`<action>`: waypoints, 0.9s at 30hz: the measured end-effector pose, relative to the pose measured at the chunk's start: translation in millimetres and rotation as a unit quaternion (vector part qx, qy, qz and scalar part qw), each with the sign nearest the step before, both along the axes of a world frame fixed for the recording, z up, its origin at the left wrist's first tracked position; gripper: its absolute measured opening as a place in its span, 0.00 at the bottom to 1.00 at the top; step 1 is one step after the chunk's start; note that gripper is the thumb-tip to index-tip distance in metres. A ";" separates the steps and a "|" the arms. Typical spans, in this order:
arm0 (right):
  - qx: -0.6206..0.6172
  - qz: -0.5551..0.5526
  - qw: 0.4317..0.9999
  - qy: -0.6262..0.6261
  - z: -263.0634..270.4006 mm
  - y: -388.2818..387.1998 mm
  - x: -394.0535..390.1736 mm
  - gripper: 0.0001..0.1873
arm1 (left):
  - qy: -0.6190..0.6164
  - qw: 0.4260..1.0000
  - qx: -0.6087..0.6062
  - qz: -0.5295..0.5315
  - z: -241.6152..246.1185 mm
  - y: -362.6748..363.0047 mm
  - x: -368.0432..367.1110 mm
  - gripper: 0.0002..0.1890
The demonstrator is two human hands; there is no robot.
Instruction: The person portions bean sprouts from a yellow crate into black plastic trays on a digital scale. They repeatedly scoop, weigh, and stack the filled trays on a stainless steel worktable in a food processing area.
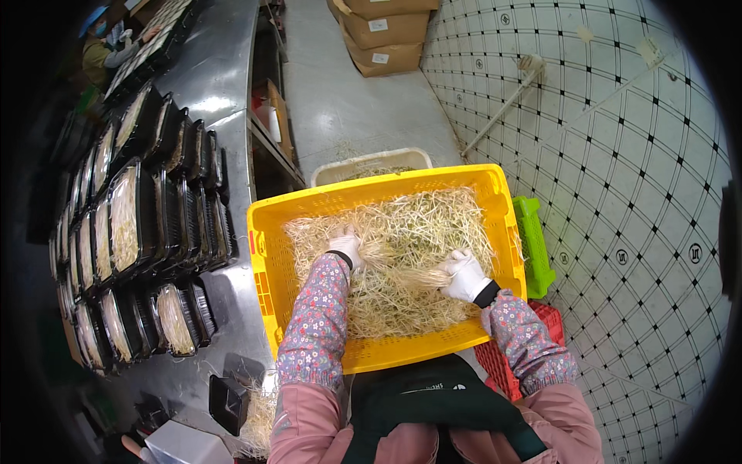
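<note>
A yellow plastic crate (377,362) with perforated walls stands before me, filled with a loose mass of pale bean sprouts (423,226). My left hand (346,246), in a white glove, reaches into the left half of the crate; its fingers are closed around a bunch of sprouts, partly hidden among them. To the right, my right hand (465,275), also gloved in white, grips a second bunch of sprouts whose strands point left. Both hands are inside the crate, apart from each other. Floral sleeve covers reach down to dark cuffs at the wrists.
Left stands a steel table (223,110) with stacked black trays of wrapped sprouts (124,223), an unwrapped black tray (228,404) and loose sprouts. A white tub (371,162), green crate (533,246) and red crate (498,368) adjoin the yellow one. Cartons (388,35) and a co-worker (98,49) are farther off.
</note>
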State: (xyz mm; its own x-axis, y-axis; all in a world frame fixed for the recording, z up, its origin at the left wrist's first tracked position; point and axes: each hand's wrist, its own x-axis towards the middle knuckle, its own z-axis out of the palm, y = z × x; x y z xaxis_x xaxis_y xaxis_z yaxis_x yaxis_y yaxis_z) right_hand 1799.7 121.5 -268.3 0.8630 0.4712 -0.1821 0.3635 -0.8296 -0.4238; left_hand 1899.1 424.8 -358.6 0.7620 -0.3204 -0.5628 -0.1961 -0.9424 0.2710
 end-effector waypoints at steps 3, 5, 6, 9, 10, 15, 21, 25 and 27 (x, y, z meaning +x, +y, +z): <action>0.012 -0.040 0.999 0.030 6.3 -17.5 -28.9 0.25 | 0.042 0.993 -0.051 0.098 9.3 -9.6 -26.9 0.29; 0.040 -0.054 0.997 0.040 6.7 -29.8 -47.6 0.26 | 0.035 0.997 -0.026 0.068 -2.7 2.9 -70.6 0.21; 0.020 -0.049 0.997 0.062 27.2 -30.3 -49.2 0.24 | 0.036 0.998 -0.029 0.033 4.8 13.0 -89.6 0.22; 0.272 -0.208 0.918 0.200 -14.6 -67.5 -79.9 0.22 | -0.005 0.994 -0.058 -0.088 91.0 33.0 -114.4 0.30; 0.278 -0.239 0.902 0.226 30.6 -59.1 -65.9 0.21 | 0.010 0.997 -0.042 -0.056 121.4 41.0 -120.7 0.33; 0.437 -0.281 0.807 0.280 28.7 -71.7 -34.9 0.26 | -0.027 0.998 -0.043 0.043 127.1 65.8 -142.1 0.23; 0.432 -0.297 0.828 0.199 22.7 -77.4 -17.3 0.28 | -0.173 0.954 -0.033 -0.243 175.0 9.5 -132.2 0.15; 0.520 -0.260 0.777 0.243 55.5 -56.6 -2.5 0.33 | -0.233 0.900 -0.078 -0.359 183.2 -71.7 -119.3 0.14; 0.494 -0.248 0.808 0.205 -6.0 -69.6 -4.2 0.38 | -0.299 0.856 -0.049 -0.418 168.5 -101.7 -109.7 0.17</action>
